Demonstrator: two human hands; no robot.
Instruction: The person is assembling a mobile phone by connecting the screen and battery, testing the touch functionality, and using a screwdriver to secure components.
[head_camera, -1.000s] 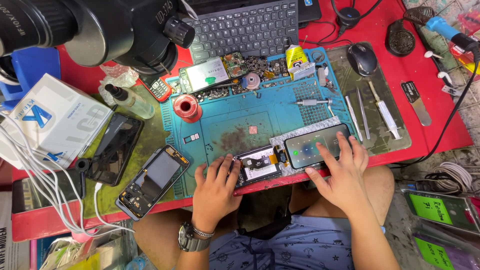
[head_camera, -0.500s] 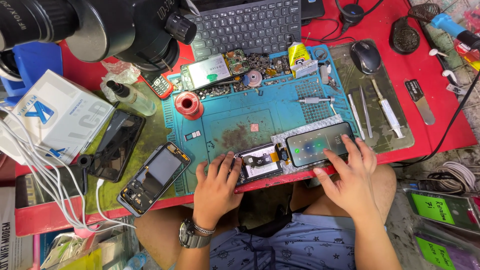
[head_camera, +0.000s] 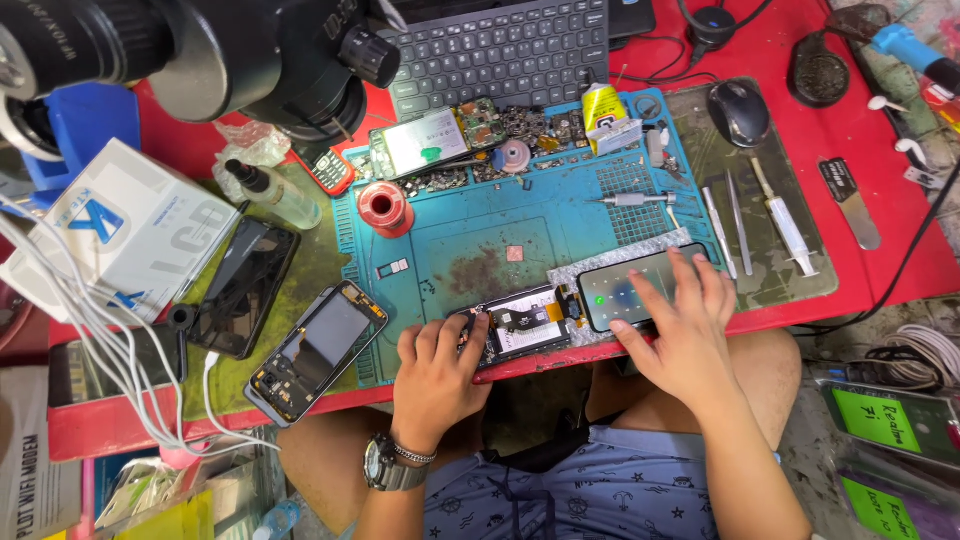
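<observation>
the right hand (head_camera: 680, 335) has slid a little further onto the lit screen (head_camera: 635, 292) than a second ago; its fingers (head_camera: 690, 280) lie spread and flat on the glass, pressing rather than gripping. the left hand (head_camera: 435, 375) has hardly moved: its fingers are curled together on the near end of the open phone (head_camera: 520, 328), pinning it down at the counter (head_camera: 880, 270) edge. so the work appears to be testing the display while it is joined to the phone, with touch now being tried.

the screen glows grey-blue with a green dot near its left end and rests on a strip of bubble wrap (head_camera: 600, 268), just right of the phone. the phone lies back off, its board and dark parts showing, at the near rim of the blue mat (head_camera: 480, 230). another stripped frame (head_camera: 315, 350) lies well left, tweezers (head_camera: 735, 225) to the right.
</observation>
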